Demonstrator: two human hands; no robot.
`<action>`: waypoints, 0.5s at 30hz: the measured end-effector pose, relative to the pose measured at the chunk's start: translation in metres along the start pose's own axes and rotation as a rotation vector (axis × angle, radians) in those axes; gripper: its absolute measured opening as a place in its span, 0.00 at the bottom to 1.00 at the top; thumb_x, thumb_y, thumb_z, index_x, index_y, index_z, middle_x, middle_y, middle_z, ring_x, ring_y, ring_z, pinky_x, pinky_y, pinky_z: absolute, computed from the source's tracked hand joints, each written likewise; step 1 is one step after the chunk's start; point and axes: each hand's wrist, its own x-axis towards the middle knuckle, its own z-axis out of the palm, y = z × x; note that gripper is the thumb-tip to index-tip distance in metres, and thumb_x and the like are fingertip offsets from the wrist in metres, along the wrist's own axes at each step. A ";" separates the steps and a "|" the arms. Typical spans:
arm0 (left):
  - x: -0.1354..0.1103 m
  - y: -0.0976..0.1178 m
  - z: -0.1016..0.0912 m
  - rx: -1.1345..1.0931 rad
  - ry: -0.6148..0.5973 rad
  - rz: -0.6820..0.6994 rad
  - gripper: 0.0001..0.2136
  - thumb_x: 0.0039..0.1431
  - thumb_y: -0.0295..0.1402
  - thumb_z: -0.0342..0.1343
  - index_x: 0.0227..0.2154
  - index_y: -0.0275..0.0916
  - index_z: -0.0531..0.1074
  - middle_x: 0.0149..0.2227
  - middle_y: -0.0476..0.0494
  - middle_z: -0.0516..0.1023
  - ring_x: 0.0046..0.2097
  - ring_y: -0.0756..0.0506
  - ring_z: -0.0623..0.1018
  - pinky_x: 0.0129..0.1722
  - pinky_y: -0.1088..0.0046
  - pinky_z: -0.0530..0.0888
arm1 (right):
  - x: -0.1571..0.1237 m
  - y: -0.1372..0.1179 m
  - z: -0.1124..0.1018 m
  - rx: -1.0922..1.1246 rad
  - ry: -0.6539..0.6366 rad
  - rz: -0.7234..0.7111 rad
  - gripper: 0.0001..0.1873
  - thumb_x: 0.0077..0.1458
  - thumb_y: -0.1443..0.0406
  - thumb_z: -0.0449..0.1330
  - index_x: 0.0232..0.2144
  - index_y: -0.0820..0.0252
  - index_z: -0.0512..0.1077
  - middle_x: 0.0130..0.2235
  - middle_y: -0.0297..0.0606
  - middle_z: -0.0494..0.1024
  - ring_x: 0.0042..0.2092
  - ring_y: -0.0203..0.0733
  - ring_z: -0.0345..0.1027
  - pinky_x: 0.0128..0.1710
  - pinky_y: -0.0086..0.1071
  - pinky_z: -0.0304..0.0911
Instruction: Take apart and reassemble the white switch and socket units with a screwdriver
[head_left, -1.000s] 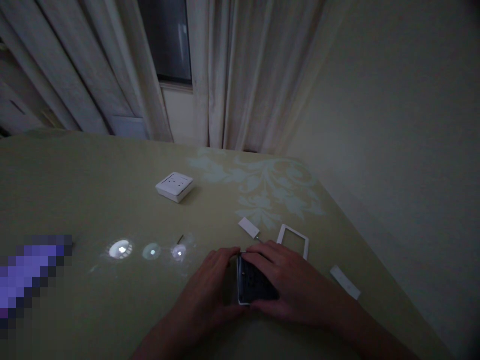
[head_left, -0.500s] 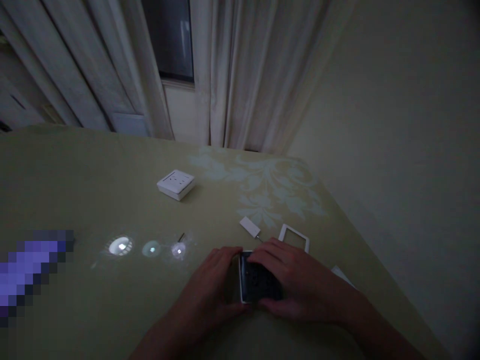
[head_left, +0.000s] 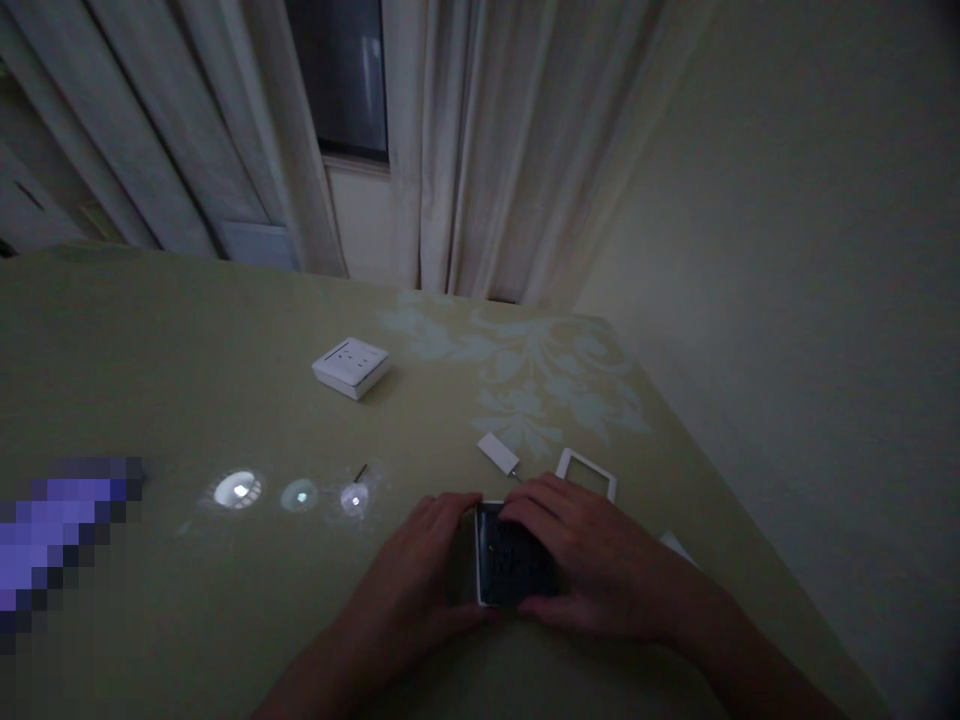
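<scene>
Between my two hands lies a square wall socket body (head_left: 511,565) with a dark face and a thin white rim, low over the table. My left hand (head_left: 424,560) grips its left side, with fingertips at the top left corner and the thumb at the lower edge. From the right, my right hand (head_left: 592,570) closes over the other side, fingers on the upper part and thumb at the bottom, hiding the right portion. Just beyond the fingers are a small white plate (head_left: 498,453) and a white square frame (head_left: 590,463), partly covered by my right hand.
A white boxed wall socket (head_left: 351,368) sits farther back on the table (head_left: 187,400). A thin dark screw-like piece (head_left: 361,473) lies left of my hands. Another white piece (head_left: 679,549) shows behind my right wrist. A pixelated purple patch covers the left edge; curtains (head_left: 510,150) hang behind.
The hold of both hands stays nearly the same. My right fingers have shifted slightly on the socket body, and a little more of its dark face shows. The view has moved slightly.
</scene>
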 end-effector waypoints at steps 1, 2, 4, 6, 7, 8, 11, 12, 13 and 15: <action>0.000 -0.001 0.001 0.004 0.003 0.001 0.40 0.50 0.29 0.76 0.65 0.46 0.65 0.62 0.35 0.79 0.61 0.29 0.79 0.60 0.44 0.77 | 0.000 -0.001 0.000 0.006 0.001 -0.005 0.30 0.54 0.59 0.75 0.56 0.60 0.74 0.56 0.47 0.79 0.57 0.57 0.72 0.61 0.52 0.68; 0.000 -0.002 0.001 0.008 0.006 0.003 0.40 0.51 0.29 0.75 0.65 0.47 0.65 0.62 0.35 0.78 0.61 0.29 0.78 0.60 0.45 0.77 | -0.001 -0.001 0.001 0.017 0.008 -0.008 0.28 0.55 0.60 0.74 0.56 0.60 0.74 0.56 0.47 0.79 0.57 0.56 0.72 0.61 0.51 0.67; -0.001 -0.003 0.001 0.016 0.004 0.010 0.39 0.52 0.29 0.75 0.65 0.47 0.64 0.63 0.35 0.78 0.62 0.29 0.78 0.61 0.45 0.77 | 0.000 -0.002 0.001 0.044 0.034 -0.006 0.27 0.55 0.62 0.72 0.56 0.59 0.74 0.55 0.46 0.79 0.57 0.55 0.71 0.62 0.50 0.67; -0.001 -0.004 0.001 0.023 0.002 0.015 0.40 0.53 0.30 0.75 0.66 0.48 0.63 0.63 0.35 0.77 0.62 0.29 0.78 0.61 0.45 0.77 | 0.000 -0.002 0.002 0.065 0.054 0.004 0.28 0.54 0.63 0.72 0.56 0.59 0.74 0.55 0.46 0.78 0.57 0.55 0.71 0.61 0.48 0.67; -0.001 -0.004 0.001 0.025 0.000 0.016 0.40 0.52 0.30 0.75 0.66 0.48 0.63 0.63 0.35 0.77 0.61 0.29 0.78 0.60 0.45 0.77 | 0.000 -0.002 0.002 0.069 0.055 0.009 0.28 0.54 0.63 0.72 0.56 0.59 0.74 0.55 0.46 0.78 0.56 0.55 0.71 0.60 0.48 0.68; -0.002 -0.005 0.002 0.025 -0.003 0.016 0.40 0.52 0.30 0.75 0.66 0.48 0.62 0.62 0.35 0.77 0.61 0.30 0.78 0.60 0.45 0.77 | 0.000 -0.001 0.002 0.070 0.051 0.011 0.28 0.54 0.63 0.72 0.56 0.58 0.74 0.55 0.46 0.78 0.56 0.54 0.72 0.58 0.47 0.69; -0.002 -0.007 0.003 0.026 -0.005 0.024 0.41 0.53 0.30 0.75 0.66 0.49 0.62 0.62 0.37 0.77 0.61 0.30 0.78 0.59 0.45 0.77 | -0.001 0.001 0.002 0.061 0.028 0.004 0.27 0.55 0.62 0.71 0.56 0.58 0.74 0.54 0.46 0.78 0.54 0.54 0.73 0.57 0.48 0.69; -0.003 -0.007 0.003 0.029 -0.006 0.027 0.41 0.53 0.30 0.75 0.66 0.49 0.61 0.62 0.37 0.77 0.61 0.30 0.78 0.59 0.45 0.77 | -0.001 0.002 0.002 0.064 0.019 0.003 0.27 0.55 0.62 0.71 0.56 0.58 0.75 0.54 0.46 0.78 0.54 0.55 0.73 0.56 0.48 0.69; -0.002 -0.008 0.003 0.031 -0.006 0.030 0.41 0.53 0.30 0.76 0.66 0.49 0.61 0.62 0.37 0.77 0.61 0.31 0.78 0.59 0.44 0.77 | -0.001 0.002 0.003 0.074 0.013 0.006 0.28 0.54 0.62 0.72 0.56 0.58 0.75 0.54 0.46 0.78 0.54 0.55 0.73 0.56 0.48 0.70; -0.002 -0.008 0.003 0.030 -0.009 0.034 0.41 0.53 0.30 0.76 0.65 0.49 0.61 0.62 0.37 0.77 0.61 0.30 0.78 0.59 0.44 0.77 | -0.001 0.004 0.004 0.111 0.001 0.009 0.29 0.54 0.62 0.73 0.57 0.57 0.74 0.55 0.46 0.76 0.55 0.54 0.73 0.56 0.47 0.70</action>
